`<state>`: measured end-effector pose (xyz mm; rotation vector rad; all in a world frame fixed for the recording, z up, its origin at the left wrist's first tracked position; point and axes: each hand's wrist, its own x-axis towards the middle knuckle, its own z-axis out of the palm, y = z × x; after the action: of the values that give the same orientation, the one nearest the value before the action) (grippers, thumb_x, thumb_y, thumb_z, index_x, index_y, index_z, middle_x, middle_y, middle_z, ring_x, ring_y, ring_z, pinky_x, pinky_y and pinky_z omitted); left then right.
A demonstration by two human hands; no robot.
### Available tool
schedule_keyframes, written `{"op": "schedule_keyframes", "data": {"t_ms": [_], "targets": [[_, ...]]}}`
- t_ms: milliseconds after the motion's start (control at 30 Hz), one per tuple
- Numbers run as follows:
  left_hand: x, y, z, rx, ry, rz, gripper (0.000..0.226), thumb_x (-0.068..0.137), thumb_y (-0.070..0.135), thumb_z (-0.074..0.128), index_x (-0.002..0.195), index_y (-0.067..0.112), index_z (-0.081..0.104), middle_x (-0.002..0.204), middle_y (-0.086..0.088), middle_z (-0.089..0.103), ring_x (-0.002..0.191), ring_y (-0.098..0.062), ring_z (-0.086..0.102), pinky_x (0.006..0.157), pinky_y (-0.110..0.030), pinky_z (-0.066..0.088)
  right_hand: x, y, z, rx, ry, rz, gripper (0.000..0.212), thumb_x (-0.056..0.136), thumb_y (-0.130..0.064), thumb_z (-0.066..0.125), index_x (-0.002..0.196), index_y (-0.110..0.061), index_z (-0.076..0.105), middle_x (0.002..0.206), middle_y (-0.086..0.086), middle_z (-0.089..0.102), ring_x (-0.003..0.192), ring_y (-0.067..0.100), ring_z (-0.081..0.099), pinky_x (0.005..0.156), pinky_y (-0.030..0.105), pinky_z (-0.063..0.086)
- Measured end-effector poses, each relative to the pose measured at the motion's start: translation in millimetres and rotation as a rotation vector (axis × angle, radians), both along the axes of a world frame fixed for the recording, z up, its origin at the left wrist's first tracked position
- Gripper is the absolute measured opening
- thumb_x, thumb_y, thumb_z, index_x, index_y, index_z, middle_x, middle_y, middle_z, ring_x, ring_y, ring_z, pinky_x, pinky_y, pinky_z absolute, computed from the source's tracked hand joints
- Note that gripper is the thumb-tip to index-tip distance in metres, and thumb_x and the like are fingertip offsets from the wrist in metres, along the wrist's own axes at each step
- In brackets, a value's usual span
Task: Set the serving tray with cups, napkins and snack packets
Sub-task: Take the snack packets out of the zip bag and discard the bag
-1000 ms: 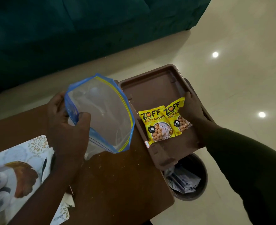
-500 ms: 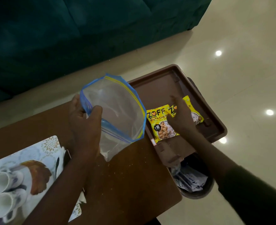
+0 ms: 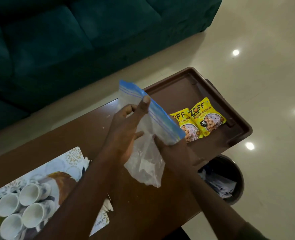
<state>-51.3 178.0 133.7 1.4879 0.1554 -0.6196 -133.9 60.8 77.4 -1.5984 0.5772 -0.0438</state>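
Note:
Both hands hold a clear zip bag (image 3: 149, 135) with a blue seal strip, above the table's middle. My left hand (image 3: 125, 129) pinches the seal near its top end, thumb up. My right hand (image 3: 171, 153) grips the bag's lower right corner. The bag's mouth looks pressed flat. Behind it lies the brown serving tray (image 3: 216, 94), hanging over the table's right end, with two yellow snack packets (image 3: 207, 120) side by side in it. Several white cups (image 3: 21, 210) lie on a patterned tray (image 3: 70, 160) at the left. White napkin edges (image 3: 108, 205) peek out under my left forearm.
The brown wooden table (image 3: 139, 213) runs from lower left to right. A dark round bin (image 3: 230, 184) with crumpled plastic stands on the floor beside the table's right end. A dark green sofa (image 3: 73, 40) fills the back. The floor is glossy cream tile.
My right hand left the snack packets in the tray and came back to grip the zip bag. The bag's open mouth has been flattened. The view shifted right.

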Motion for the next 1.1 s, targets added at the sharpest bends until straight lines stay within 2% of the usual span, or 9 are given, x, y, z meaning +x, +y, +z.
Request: {"op": "schedule_keyframes", "data": {"t_ms": [100, 167, 400, 533, 667, 800, 933, 1000, 1100], "targets": [[15.4, 33.9, -7.8, 0.281, -0.191, 0.031, 0.035, 0.072, 0.057, 0.073, 0.092, 0.028, 0.068, 0.133, -0.003, 0.06, 0.119, -0.016, 0.06, 0.098, -0.048, 0.05, 5.8, -25.9, 6.4, 0.186, 0.033, -0.034, 0.018, 0.088, -0.002, 0.063, 0.102, -0.01, 0.07, 0.098, 0.006, 0.073, 0.084, 0.012, 0.07, 0.083, 0.036, 0.057], [18.7, 59.5, -20.4, 0.362, -0.214, -0.031, 0.034, 0.076, 0.044, 0.077, 0.107, 0.034, 0.067, 0.138, -0.004, 0.055, 0.127, -0.023, 0.054, 0.103, -0.05, 0.047, 9.6, -44.4, 10.4, 0.442, 0.063, 0.039, 0.018, 0.091, 0.001, 0.054, 0.102, 0.0, 0.067, 0.099, 0.015, 0.07, 0.086, 0.022, 0.068, 0.08, 0.034, 0.057], [-8.4, 91.2, -69.6, -0.135, 0.198, -0.182, 0.071, 0.067, 0.011, 0.083, 0.13, 0.034, 0.059, 0.121, -0.005, 0.072, 0.105, -0.025, 0.072, 0.075, -0.033, 0.06, 15.3, -56.0, -2.4, 0.709, 0.131, -0.003, 0.051, 0.08, -0.013, 0.069, 0.128, -0.007, 0.053, 0.114, 0.014, 0.069, 0.095, 0.023, 0.071, 0.072, 0.033, 0.059], [-15.9, 83.9, -72.1, -0.016, 0.102, -0.014, 0.094, 0.064, 0.001, 0.083, 0.141, 0.036, 0.045, 0.119, -0.016, 0.07, 0.103, -0.031, 0.071, 0.076, -0.042, 0.061, 1.0, -39.8, -21.1, 0.446, 0.261, 0.014, 0.073, 0.068, -0.035, 0.082, 0.131, -0.017, 0.048, 0.114, 0.003, 0.071, 0.101, 0.021, 0.071, 0.07, 0.031, 0.058], [-14.6, 86.6, -65.6, 0.094, -0.038, 0.078, 0.096, 0.074, -0.008, 0.074, 0.143, 0.046, 0.034, 0.121, -0.022, 0.066, 0.107, -0.039, 0.067, 0.088, -0.058, 0.056, -5.6, -34.0, -32.9, 0.339, 0.117, -0.116, 0.065, 0.071, 0.005, 0.077, 0.12, -0.02, 0.044, 0.093, 0.003, 0.07, 0.078, 0.014, 0.073, 0.06, 0.02, 0.056], [-15.0, 94.1, -60.7, 0.167, -0.094, 0.134, 0.101, 0.077, -0.004, 0.075, 0.147, 0.048, 0.024, 0.124, -0.02, 0.066, 0.103, -0.033, 0.071, 0.089, -0.052, 0.057, -3.9, -36.6, -36.0, 0.02, 0.056, -0.086, 0.052, 0.082, 0.0, 0.068, 0.099, -0.04, 0.039, 0.054, -0.007, 0.06, 0.046, 0.008, 0.05, 0.045, 0.026, 0.041], [-12.3, 94.9, -60.6, 0.25, -0.183, 0.004, 0.113, 0.079, 0.009, 0.079, 0.143, 0.065, 0.004, 0.142, -0.008, 0.054, 0.106, -0.023, 0.07, 0.089, -0.048, 0.058, 2.7, -37.9, -23.4, 0.023, -0.007, 0.03, 0.045, 0.086, -0.004, 0.062, 0.097, -0.042, 0.041, 0.089, 0.025, 0.067, 0.067, 0.044, 0.061, 0.057, 0.052, 0.05], [-6.1, 100.8, -59.8, 0.229, -0.181, -0.113, 0.103, 0.078, 0.01, 0.079, 0.142, 0.064, 0.018, 0.145, 0.001, 0.051, 0.121, -0.019, 0.062, 0.098, -0.049, 0.054, 5.0, -44.9, -16.8, 0.124, -0.012, 0.093, 0.045, 0.084, -0.008, 0.069, 0.105, -0.04, 0.046, 0.099, 0.026, 0.068, 0.088, 0.049, 0.065, 0.069, 0.059, 0.054], [0.2, 107.5, -57.2, 0.235, -0.132, -0.444, 0.089, 0.073, 0.01, 0.082, 0.137, 0.057, 0.041, 0.143, 0.033, 0.038, 0.13, 0.011, 0.039, 0.11, -0.033, 0.038, 7.2, -49.8, -9.3, 0.109, 0.08, 0.375, 0.062, 0.071, -0.017, 0.082, 0.12, -0.04, 0.052, 0.126, 0.01, 0.06, 0.109, 0.028, 0.061, 0.076, 0.036, 0.06]]}}
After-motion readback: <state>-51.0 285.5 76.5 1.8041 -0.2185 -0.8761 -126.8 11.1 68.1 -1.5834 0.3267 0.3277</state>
